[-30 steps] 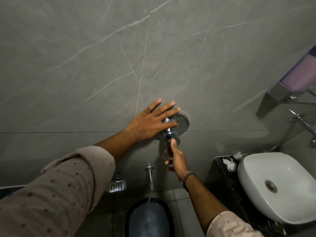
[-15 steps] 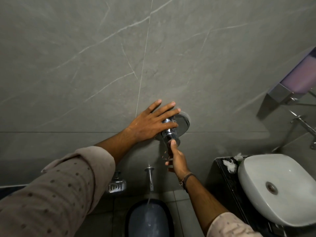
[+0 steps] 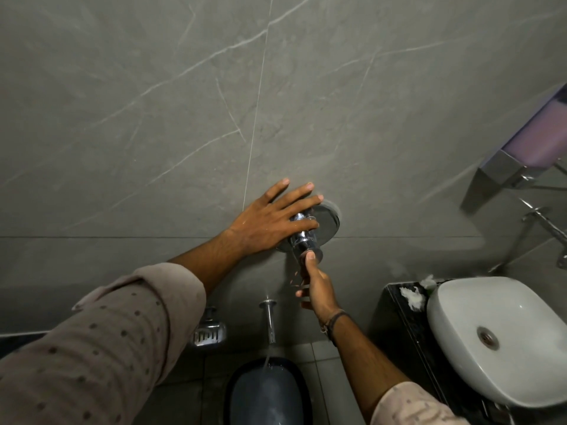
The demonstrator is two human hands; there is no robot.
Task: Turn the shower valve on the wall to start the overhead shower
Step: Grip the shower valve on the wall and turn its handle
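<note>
The chrome shower valve juts out from a round plate on the grey marble wall. My left hand lies flat against the wall with fingers spread, its fingers reaching over the valve stem. My right hand comes up from below, thumb pressed on the valve's front end and fingers curled under it. Below the valve a chrome spout pours a thin stream of water into a dark bucket.
A white basin sits on a dark counter at lower right. A metal soap dish hangs on the wall lower left of the spout. A chrome shelf with a purple item and a wall tap are at right.
Both hands stay on the valve almost unmoved. Water keeps running from the spout into the bucket.
</note>
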